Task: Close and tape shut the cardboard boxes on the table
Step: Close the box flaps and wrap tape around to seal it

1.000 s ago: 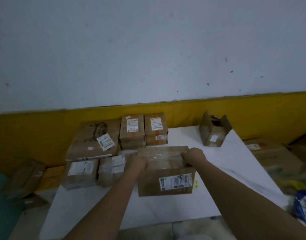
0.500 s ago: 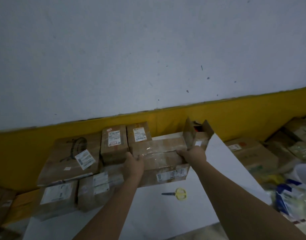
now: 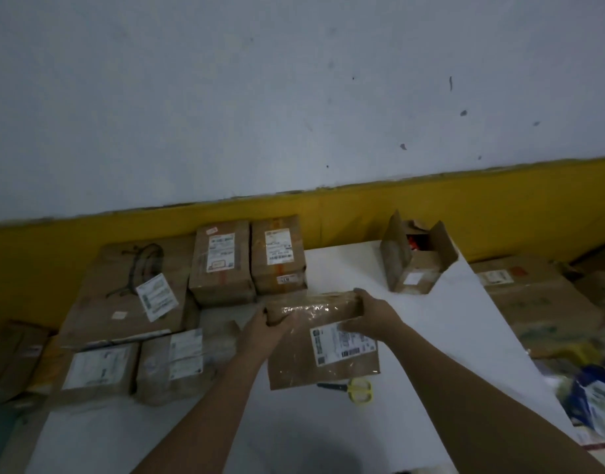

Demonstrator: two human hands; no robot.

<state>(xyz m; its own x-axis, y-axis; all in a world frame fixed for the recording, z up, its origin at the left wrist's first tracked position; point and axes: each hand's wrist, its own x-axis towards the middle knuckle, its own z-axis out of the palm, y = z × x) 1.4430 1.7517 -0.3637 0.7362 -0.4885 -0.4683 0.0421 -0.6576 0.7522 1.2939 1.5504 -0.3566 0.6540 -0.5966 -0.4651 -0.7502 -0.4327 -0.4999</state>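
Far left, off the tabletop (image 3: pixel 465 336) at its 9 o'clock: dim brown side boxes (image 3: pixel 13 357), their labels unreadable.

On the tabletop's left part is a large flat box (image 3: pixel 123 302) with a black scrawled curve on top and a tilted white barcode label, the print too blurred to read. At its 6 o'clock a small labelled box (image 3: pixel 99 371) touches a taped box (image 3: pixel 177 367); both have white labels, not legible. At 12 o'clock of the taped box, against the yellow wall band, are a left back box (image 3: pixel 222 265) and a right back box (image 3: pixel 278 258), side by side. Each has a white barcode label, and a small red-edged sticker sits on the left one.

In the centre is the held box (image 3: pixel 323 354), tilted and glossy with clear tape. Its white shipping label with barcodes faces the camera, text unreadable. The left hand (image 3: pixel 263 331) grips its far left corner, fingers curled round the edge. The right hand (image 3: pixel 372 313) grips the far right end, fingers wrapped over, thumb on the labelled face. Whether the box rests on the tabletop cannot be told.

Yellow-handled scissors (image 3: pixel 357 390) lie at its 5 o'clock, just beside the near edge. The open box (image 3: pixel 417 268) is at 1 o'clock, well apart, flaps up, something red inside, a small white label on its side.

Off the tabletop at 3 o'clock are stacked cartons (image 3: pixel 540 302). At 4 o'clock is blurred blue-white packaging (image 3: pixel 591 395).
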